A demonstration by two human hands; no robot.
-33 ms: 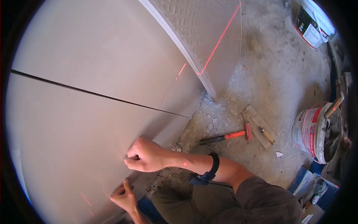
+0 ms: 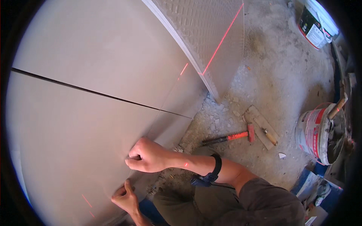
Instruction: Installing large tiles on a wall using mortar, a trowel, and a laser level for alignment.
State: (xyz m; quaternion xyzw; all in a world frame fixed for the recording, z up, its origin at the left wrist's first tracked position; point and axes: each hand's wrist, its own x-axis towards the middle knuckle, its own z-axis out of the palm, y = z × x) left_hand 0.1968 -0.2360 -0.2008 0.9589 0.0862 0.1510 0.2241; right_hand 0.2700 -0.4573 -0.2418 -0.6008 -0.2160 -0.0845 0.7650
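Observation:
My right hand [image 2: 147,156] is closed in a fist against the large beige tiled surface [image 2: 94,45], beside a faint thin line that runs up it. My left hand [image 2: 124,197] is lower, fingers pinched against the same surface; what either hand holds, if anything, is hidden. A narrow dark gap [image 2: 75,84] crosses the tiles above my hands. A black strap with a device [image 2: 203,179] is on my right forearm, and a red laser spot shows there too.
A standing tile [image 2: 188,26] with a textured face bears a red laser line. On the dusty concrete floor [image 2: 283,75] lie a red hammer [image 2: 237,135], a trowel [image 2: 260,126] and tile chips. A mortar bucket [image 2: 315,133] stands right, another bucket [image 2: 315,28] top right.

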